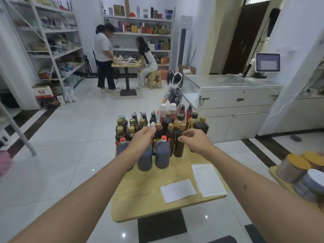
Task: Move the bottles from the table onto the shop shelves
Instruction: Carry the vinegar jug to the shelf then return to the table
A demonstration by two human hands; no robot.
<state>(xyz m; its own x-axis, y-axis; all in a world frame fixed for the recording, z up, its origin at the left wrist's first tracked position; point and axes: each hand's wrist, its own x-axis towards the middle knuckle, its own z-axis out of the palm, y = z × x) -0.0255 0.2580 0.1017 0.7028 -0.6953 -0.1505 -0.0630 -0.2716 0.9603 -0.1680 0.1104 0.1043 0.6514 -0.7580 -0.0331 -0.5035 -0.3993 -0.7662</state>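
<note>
Several dark sauce and oil bottles [158,135] stand packed together on the far half of a small wooden table [149,195]. Both my arms reach out over them. My left hand [142,139] hovers above a dark jug [145,160], and its fingertips curl at the neck of a small white-capped bottle [152,124]. My right hand [192,140] curls its fingers round the top of a tall brown bottle [178,148] at the right front of the group. White shop shelves [52,55] stand along the left wall and more shelves [140,34] at the back.
Two paper sheets [178,190] lie on the near half of the table. A person crouches behind the table [173,92] beside a white counter [233,95]. Two people work at a far small table [125,64]. Stacked jars [301,169] sit at my right.
</note>
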